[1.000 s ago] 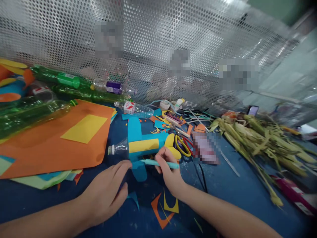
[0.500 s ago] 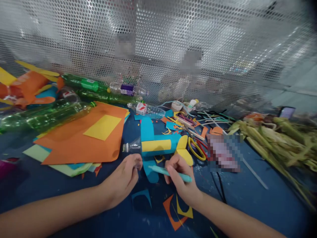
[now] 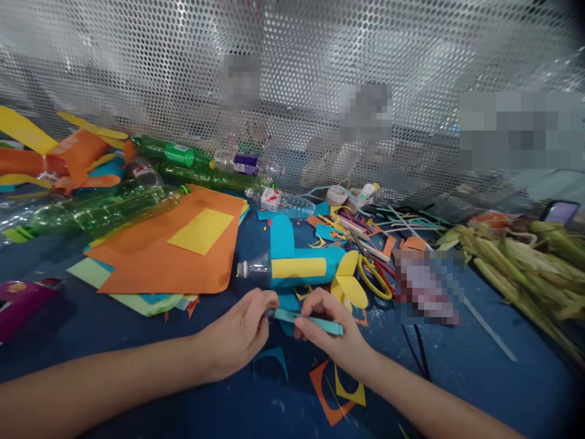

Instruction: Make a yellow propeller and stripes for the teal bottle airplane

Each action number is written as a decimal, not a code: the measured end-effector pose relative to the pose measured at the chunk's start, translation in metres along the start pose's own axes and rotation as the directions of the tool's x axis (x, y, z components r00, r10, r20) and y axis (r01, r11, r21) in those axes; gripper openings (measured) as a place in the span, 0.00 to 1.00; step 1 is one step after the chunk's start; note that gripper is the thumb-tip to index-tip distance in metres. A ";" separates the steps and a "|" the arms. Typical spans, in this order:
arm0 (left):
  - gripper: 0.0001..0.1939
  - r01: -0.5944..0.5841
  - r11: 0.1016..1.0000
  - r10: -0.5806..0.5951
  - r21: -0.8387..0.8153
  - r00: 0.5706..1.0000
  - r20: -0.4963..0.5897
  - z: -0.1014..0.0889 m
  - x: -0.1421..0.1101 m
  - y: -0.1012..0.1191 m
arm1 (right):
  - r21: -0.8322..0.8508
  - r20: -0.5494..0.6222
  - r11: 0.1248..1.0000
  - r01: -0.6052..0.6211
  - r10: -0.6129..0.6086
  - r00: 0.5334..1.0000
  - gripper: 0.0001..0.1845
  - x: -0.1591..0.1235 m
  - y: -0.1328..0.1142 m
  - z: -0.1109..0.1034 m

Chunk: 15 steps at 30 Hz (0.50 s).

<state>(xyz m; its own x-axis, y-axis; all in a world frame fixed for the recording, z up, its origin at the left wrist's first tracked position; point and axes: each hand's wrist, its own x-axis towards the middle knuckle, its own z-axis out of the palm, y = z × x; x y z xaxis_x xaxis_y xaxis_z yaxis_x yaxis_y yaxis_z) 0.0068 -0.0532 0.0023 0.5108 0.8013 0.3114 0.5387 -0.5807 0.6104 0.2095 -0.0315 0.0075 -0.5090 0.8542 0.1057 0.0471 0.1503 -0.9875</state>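
Observation:
My right hand grips a light blue marker that lies across its fingers, pointing left. The fingers of my left hand are closed at the marker's left end; whether they pinch a cap there is hidden. Just beyond both hands lies a clear plastic bottle wrapped in blue paper, with a yellow strip along its side. A rounded blue paper wing sticks out on its far side. The near wing is mostly covered by my hands. Yellow paper fins sit at the bottle's right end.
Orange, yellow and green paper sheets are stacked at left. Green bottles lie behind them. Scissors, paper scraps and sticks lie to the right, before corn husks. Orange cut-offs lie near me. A perforated metal screen stands behind.
The marker's left end has moved to my left fingers as my hands came together. The view has shifted slightly, so everything appears farther right. The bottle stays in place.

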 end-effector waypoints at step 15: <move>0.23 -0.033 0.996 0.038 -0.086 0.998 0.049 -0.019 -0.002 0.011 | -0.285 0.133 0.946 0.155 -0.121 0.984 0.02 -0.004 0.007 -0.002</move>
<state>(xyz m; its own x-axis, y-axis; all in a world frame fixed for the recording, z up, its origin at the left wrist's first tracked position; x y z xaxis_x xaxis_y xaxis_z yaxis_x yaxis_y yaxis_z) -0.0010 -0.0587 0.0227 0.5629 0.7709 0.2981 0.4617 -0.5924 0.6602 0.2130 -0.0329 0.0005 -0.6210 0.7557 0.2080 0.2102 0.4162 -0.8846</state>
